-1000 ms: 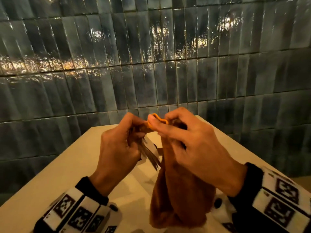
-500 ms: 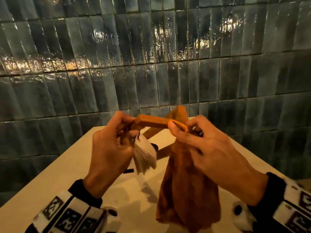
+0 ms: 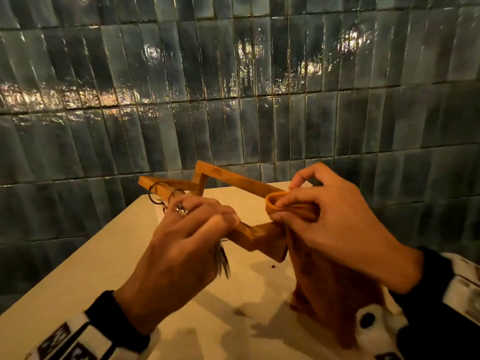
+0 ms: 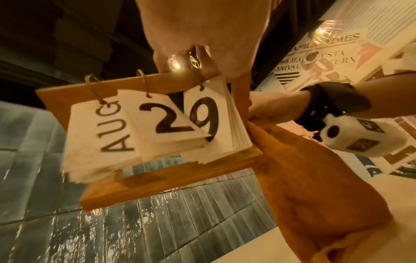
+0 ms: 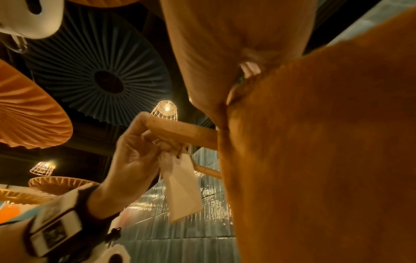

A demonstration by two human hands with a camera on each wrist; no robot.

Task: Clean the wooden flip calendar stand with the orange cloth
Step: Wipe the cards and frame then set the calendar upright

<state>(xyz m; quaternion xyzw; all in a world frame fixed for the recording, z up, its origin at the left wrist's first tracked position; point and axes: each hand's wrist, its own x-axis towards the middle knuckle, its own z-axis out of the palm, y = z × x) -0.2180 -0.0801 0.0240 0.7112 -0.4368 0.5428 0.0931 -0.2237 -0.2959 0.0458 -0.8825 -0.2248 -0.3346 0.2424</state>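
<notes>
- The left hand [image 3: 181,245] is gripping the stand [image 3: 249,184] up over the table [image 3: 78,276].
- The right hand [image 3: 335,229] is pinching the cloth [image 3: 335,294] around the stand's right end.
- Cards [image 4: 157,124] are hanging under the left hand.

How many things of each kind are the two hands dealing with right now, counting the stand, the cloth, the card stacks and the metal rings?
Wooden flip calendar stand: 1
Orange cloth: 1
Card stacks (AUG, 2, 9): 3
Metal binder rings: 3
Hands (left hand, right hand): 2
Total: 10
</notes>
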